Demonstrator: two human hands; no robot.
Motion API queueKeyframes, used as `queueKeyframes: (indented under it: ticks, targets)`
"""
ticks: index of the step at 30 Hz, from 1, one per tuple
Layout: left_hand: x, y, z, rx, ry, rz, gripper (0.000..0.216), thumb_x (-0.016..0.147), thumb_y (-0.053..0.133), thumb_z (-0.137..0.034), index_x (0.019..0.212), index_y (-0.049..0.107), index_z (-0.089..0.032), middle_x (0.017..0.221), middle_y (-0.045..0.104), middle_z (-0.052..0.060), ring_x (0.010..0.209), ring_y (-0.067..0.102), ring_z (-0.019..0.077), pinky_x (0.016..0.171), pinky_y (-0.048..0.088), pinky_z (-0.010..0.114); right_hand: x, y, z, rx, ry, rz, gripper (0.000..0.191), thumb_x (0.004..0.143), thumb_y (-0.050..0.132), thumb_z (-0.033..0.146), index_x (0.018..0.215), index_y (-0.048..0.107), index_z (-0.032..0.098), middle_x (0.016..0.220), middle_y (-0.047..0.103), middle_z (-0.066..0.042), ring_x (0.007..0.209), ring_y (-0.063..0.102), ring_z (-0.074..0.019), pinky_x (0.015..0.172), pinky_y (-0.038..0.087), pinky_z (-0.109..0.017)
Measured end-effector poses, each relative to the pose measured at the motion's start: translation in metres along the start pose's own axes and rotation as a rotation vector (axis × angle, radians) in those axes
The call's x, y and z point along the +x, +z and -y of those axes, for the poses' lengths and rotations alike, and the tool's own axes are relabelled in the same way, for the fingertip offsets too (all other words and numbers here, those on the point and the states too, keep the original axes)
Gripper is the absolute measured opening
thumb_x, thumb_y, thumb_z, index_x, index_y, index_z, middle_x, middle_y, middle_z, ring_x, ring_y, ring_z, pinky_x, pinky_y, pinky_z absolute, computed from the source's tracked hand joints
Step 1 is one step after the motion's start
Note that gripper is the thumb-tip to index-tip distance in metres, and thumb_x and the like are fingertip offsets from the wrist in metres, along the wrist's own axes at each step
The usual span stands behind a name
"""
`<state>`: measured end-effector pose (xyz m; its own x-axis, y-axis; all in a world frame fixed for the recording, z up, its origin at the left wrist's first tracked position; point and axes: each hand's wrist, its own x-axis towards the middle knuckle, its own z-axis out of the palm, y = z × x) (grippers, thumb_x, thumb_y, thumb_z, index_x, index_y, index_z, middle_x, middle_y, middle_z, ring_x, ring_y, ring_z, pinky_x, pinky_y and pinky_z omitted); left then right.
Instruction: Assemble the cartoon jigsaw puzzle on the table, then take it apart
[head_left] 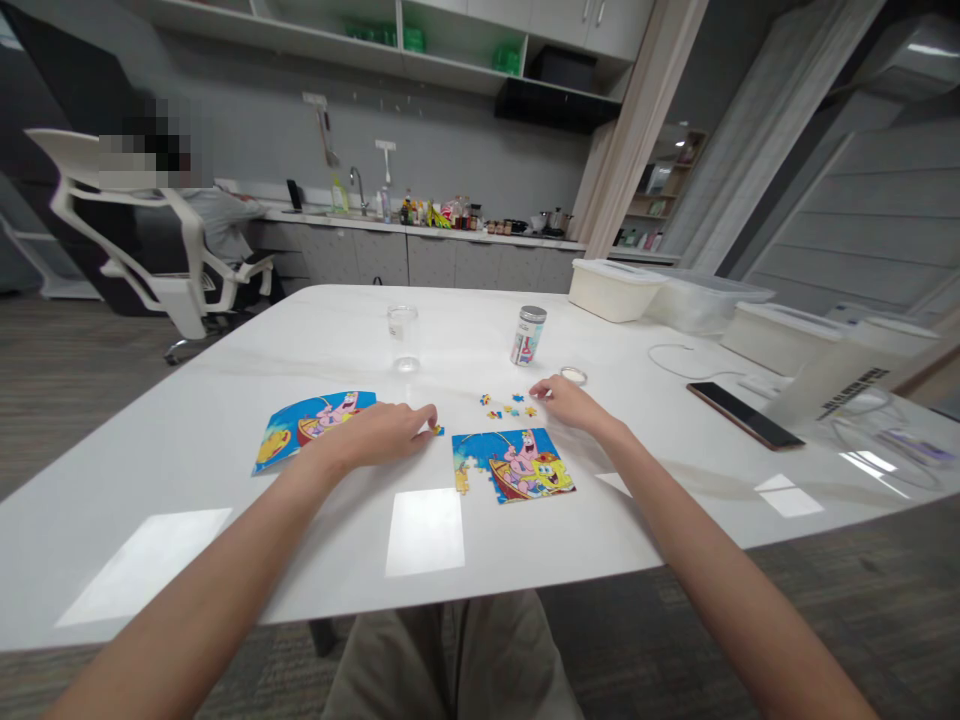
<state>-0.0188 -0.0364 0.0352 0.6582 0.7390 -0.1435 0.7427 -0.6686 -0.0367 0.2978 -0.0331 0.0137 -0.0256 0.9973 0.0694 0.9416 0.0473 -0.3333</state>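
A blue-and-yellow puzzle piece (439,431) is pinched at the table by my left hand (397,432), whose fingers are closed on it. My left forearm partly covers a curved picture sheet (281,432) with the same cartoon scene. In front of me lies a partly assembled jigsaw puzzle (517,460), with a gap at its lower left edge. Several loose puzzle pieces (495,414) are scattered just beyond it. My right hand (566,400) rests beside them at the right, its fingers loosely apart near a blue piece (519,398); nothing visible is held.
A clear jar (405,345) and a printed canister (529,336) stand farther back, near a round lid (573,375). Rightward are a phone (742,415), cables and storage boxes (615,292). A person sits in a white chair (191,260) beyond the table's left side.
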Motion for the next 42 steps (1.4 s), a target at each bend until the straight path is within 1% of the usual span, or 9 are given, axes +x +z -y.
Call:
queueKeyframes:
  ticks: [7,11,14,21,25,32,36,39,42]
  targets:
    - [-0.001,-0.002,-0.002,0.008,-0.017,0.013,0.039,0.095,0.030,-0.037,0.122,0.052,-0.021,0.093,0.069,0.012,0.080,0.067,0.0260,0.075,0.048,0.037,-0.007,0.000,0.018,0.025,-0.154,0.002,0.024,0.089,0.053,0.020,0.106,0.071,0.017,0.104,0.064,-0.009,0.089,0.061,-0.0176,0.083,0.045,-0.025]
    - [-0.001,-0.002,-0.003,0.012,-0.010,0.006,0.038,0.095,0.029,-0.038,0.121,0.051,-0.020,0.089,0.070,0.011,0.078,0.066,0.0256,0.073,0.047,0.037,-0.010,0.007,0.026,0.031,-0.224,-0.049,0.022,0.090,0.054,0.021,0.104,0.070,0.016,0.096,0.059,-0.007,0.087,0.059,-0.0168,0.085,0.043,-0.027]
    - [0.000,0.000,-0.001,0.002,-0.009,0.000,0.038,0.095,0.029,-0.038,0.120,0.050,-0.020,0.088,0.070,0.012,0.076,0.066,0.0260,0.072,0.047,0.037,-0.012,0.009,0.029,0.022,-0.263,-0.023,0.019,0.089,0.056,0.021,0.102,0.069,0.017,0.093,0.057,-0.006,0.083,0.058,-0.0159,0.082,0.043,-0.027]
    - [-0.001,-0.002,-0.003,-0.001,-0.013,-0.002,0.034,0.094,0.032,-0.037,0.118,0.050,-0.020,0.091,0.070,0.012,0.077,0.066,0.0248,0.071,0.047,0.035,-0.018,0.009,0.041,0.098,-0.397,-0.073,0.019,0.089,0.053,0.017,0.103,0.067,0.018,0.095,0.057,-0.005,0.086,0.058,-0.0163,0.084,0.044,-0.029]
    - [-0.002,-0.006,-0.006,0.001,-0.007,0.010,0.030,0.093,0.035,-0.034,0.114,0.052,-0.021,0.090,0.069,0.010,0.075,0.065,0.0225,0.068,0.046,0.032,-0.021,0.012,0.050,0.125,-0.496,-0.042,0.017,0.090,0.053,0.018,0.100,0.067,0.018,0.098,0.058,-0.006,0.088,0.059,-0.0166,0.084,0.046,-0.030]
    - [-0.003,-0.004,-0.005,-0.003,0.045,-0.019,0.026,0.095,0.034,-0.032,0.110,0.054,-0.022,0.083,0.067,0.008,0.067,0.062,0.0200,0.061,0.041,0.029,-0.018,0.016,0.044,0.127,-0.536,-0.079,0.017,0.089,0.053,0.014,0.098,0.066,0.017,0.094,0.058,-0.007,0.085,0.059,-0.0173,0.081,0.047,-0.032]
    - [-0.001,-0.003,-0.014,-0.137,0.083,-0.135,0.027,0.097,0.035,-0.036,0.106,0.056,-0.022,0.074,0.065,0.005,0.063,0.058,0.0172,0.058,0.036,0.026,-0.024,0.016,0.054,0.197,-0.653,-0.094,0.016,0.091,0.050,0.017,0.099,0.064,0.019,0.092,0.062,-0.006,0.087,0.058,-0.0183,0.082,0.046,-0.034]
    - [0.000,-0.004,-0.026,-0.328,0.140,-0.163,0.022,0.094,0.041,-0.035,0.101,0.058,-0.021,0.068,0.063,0.001,0.060,0.055,0.0142,0.056,0.034,0.024,-0.033,0.017,0.067,0.346,-0.718,-0.004,0.014,0.090,0.056,0.024,0.102,0.062,0.019,0.096,0.066,-0.005,0.087,0.059,-0.0169,0.080,0.046,-0.032]
    - [0.000,-0.008,-0.036,-0.427,0.166,-0.148,0.020,0.091,0.046,-0.033,0.095,0.061,-0.020,0.063,0.060,-0.001,0.056,0.051,0.0124,0.055,0.033,0.023,-0.038,0.017,0.076,0.459,-0.687,0.091,0.008,0.088,0.059,0.025,0.093,0.062,0.019,0.089,0.068,-0.003,0.080,0.060,-0.0144,0.074,0.046,-0.028]
